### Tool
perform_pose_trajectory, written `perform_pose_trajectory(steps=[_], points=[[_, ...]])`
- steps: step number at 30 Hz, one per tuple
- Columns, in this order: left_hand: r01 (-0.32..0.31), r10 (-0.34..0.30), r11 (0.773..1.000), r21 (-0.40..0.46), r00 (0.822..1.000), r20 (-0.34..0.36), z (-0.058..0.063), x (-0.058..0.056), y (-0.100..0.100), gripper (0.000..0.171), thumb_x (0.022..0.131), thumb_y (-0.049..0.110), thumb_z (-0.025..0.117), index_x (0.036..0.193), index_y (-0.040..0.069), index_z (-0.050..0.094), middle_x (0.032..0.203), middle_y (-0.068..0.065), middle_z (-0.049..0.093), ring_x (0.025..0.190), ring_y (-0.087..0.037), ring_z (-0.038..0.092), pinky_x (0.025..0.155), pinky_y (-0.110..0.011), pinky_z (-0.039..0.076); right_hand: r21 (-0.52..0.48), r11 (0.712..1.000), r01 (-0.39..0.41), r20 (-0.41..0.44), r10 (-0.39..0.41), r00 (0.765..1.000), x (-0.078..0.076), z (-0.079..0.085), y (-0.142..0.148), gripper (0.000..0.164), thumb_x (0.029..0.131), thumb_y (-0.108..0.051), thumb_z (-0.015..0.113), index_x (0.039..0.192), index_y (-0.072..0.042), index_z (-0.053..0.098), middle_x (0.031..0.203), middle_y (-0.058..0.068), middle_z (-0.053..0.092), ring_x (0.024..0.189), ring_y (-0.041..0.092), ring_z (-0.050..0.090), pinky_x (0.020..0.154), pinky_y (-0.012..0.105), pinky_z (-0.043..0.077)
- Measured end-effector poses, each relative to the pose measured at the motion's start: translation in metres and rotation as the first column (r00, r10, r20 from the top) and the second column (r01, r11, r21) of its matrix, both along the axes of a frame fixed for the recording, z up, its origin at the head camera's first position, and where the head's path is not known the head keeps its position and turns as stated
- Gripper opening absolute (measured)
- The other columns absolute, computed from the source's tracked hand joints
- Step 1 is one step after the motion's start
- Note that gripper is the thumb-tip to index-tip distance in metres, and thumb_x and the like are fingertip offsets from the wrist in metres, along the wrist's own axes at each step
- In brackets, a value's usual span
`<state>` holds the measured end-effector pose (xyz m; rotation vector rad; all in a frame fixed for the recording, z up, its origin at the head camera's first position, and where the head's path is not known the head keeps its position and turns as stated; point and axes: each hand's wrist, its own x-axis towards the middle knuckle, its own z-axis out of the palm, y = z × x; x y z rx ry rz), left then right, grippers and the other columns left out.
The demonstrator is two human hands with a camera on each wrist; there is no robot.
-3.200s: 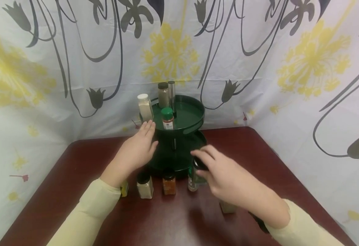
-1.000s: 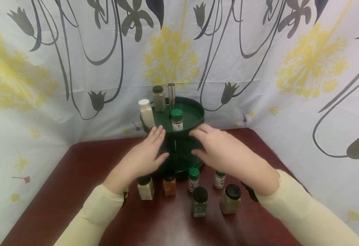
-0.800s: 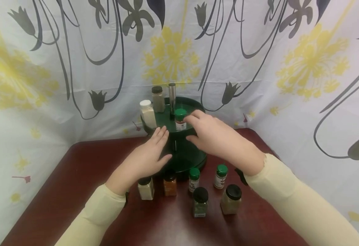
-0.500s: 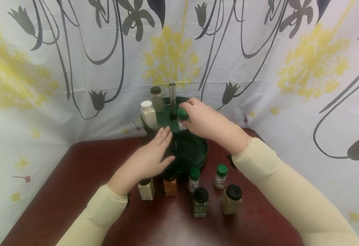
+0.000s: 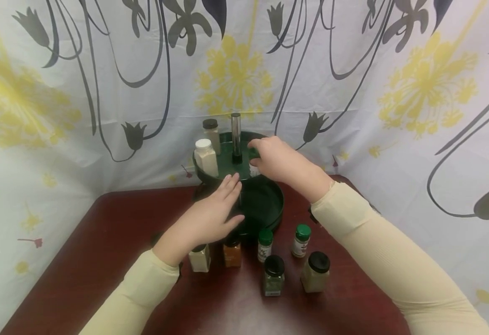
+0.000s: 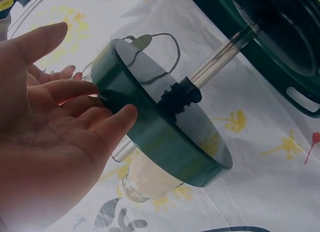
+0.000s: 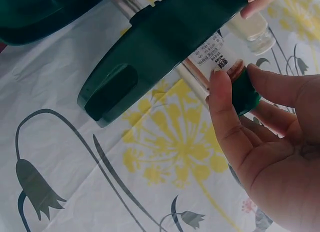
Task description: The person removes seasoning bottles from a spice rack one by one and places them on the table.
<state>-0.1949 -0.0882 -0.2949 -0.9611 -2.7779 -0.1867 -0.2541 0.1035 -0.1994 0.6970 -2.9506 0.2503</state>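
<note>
The right hand [image 5: 284, 160] holds a green-capped spice jar [image 5: 254, 170] on the upper tray [image 5: 227, 156] of a dark green two-tier turntable. In the right wrist view, thumb and fingers curl round its green cap [image 7: 244, 94], and a printed label shows below. The left hand [image 5: 211, 216] has its fingers extended, fingertips at the upper tray's near rim; the left wrist view shows them against the tray wall [image 6: 150, 122]. A white-capped jar of pale powder [image 5: 207, 160] and a dark-capped jar [image 5: 212, 135] stand on the upper tray's left side, beside the metal post [image 5: 236, 137].
The lower tray [image 5: 265, 204] shows beneath. In front stand a pale-powder jar [image 5: 200, 259], an orange spice jar [image 5: 232, 255], two green-capped jars [image 5: 264, 246], a black-capped herb jar [image 5: 274, 277] and another black-capped jar [image 5: 315, 274]. Patterned cloth [image 5: 165, 93] surrounds the dark red table [image 5: 102, 251].
The right hand has put down the black-capped herb jar, then reached up and taken hold of the green-capped jar. The upper tray has turned; its front jars shifted right. The left hand moved slightly right.
</note>
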Motion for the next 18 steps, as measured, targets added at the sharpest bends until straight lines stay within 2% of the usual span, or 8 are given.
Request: perform_pose_trajectory(steps=[4,7,10,12,15,18], points=[[0.028,-0.028,1.0,0.011,0.999,0.032,0.002,0.0,0.001,0.077,0.096,0.047,0.053,0.153,0.006,0.023,0.161,-0.004,-0.001,0.144,-0.017,-0.002,0.101,-0.039,0.044,0.007,1.0,0.001,-0.013,0.0,1.0,-0.001,-0.001,0.002,0.049,0.095,-0.022,0.061,0.14,-0.006,0.048,0.129,0.012,0.058,0.109,0.023,0.059,0.088,0.039,0.052],[0.082,-0.09,0.994,0.078,0.99,0.11,0.007,-0.003,-0.005,0.074,0.097,0.047,0.051,0.154,0.009,0.022,0.16,0.001,-0.002,0.144,-0.014,-0.003,0.107,-0.042,0.036,0.005,1.0,0.006,-0.017,-0.006,1.0,0.0,-0.001,0.003,0.048,0.095,-0.022,0.062,0.139,-0.007,0.049,0.125,0.012,0.06,0.104,0.022,0.061,0.083,0.038,0.053],[0.138,-0.173,0.967,0.215,0.973,0.152,0.012,-0.009,-0.018,0.066,0.098,0.047,0.049,0.152,0.013,0.03,0.159,0.005,0.01,0.143,-0.012,0.011,0.112,-0.043,0.028,0.0,1.0,0.015,-0.022,-0.015,1.0,0.0,-0.002,0.005,0.046,0.095,-0.022,0.062,0.138,-0.009,0.05,0.121,0.011,0.062,0.098,0.021,0.063,0.078,0.036,0.054],[0.159,-0.202,0.939,0.303,0.973,0.114,0.015,-0.015,-0.028,0.058,0.099,0.046,0.049,0.147,0.015,0.041,0.156,0.005,0.025,0.139,-0.013,0.026,0.11,-0.043,0.031,0.0,1.0,0.018,-0.024,-0.018,1.0,0.0,-0.003,0.005,0.046,0.095,-0.022,0.062,0.137,-0.009,0.05,0.12,0.01,0.062,0.095,0.02,0.063,0.076,0.034,0.053],[0.143,-0.153,0.908,0.394,0.988,-0.006,0.02,-0.026,-0.044,0.038,0.098,0.038,0.055,0.125,0.014,0.064,0.139,0.0,0.053,0.124,-0.018,0.05,0.103,-0.044,0.041,0.005,1.0,0.015,-0.029,-0.015,0.999,0.0,-0.003,0.006,0.046,0.095,-0.021,0.062,0.138,-0.009,0.049,0.121,0.01,0.063,0.091,0.019,0.063,0.072,0.033,0.052],[0.046,-0.004,0.898,0.438,0.995,-0.095,0.023,-0.042,-0.059,0.023,0.095,0.032,0.061,0.097,0.013,0.073,0.11,-0.004,0.069,0.104,-0.022,0.062,0.092,-0.044,0.049,0.009,1.0,0.02,-0.029,-0.02,0.999,0.001,-0.003,0.006,0.047,0.095,-0.02,0.062,0.138,-0.008,0.048,0.122,0.01,0.062,0.089,0.019,0.062,0.069,0.032,0.051]])
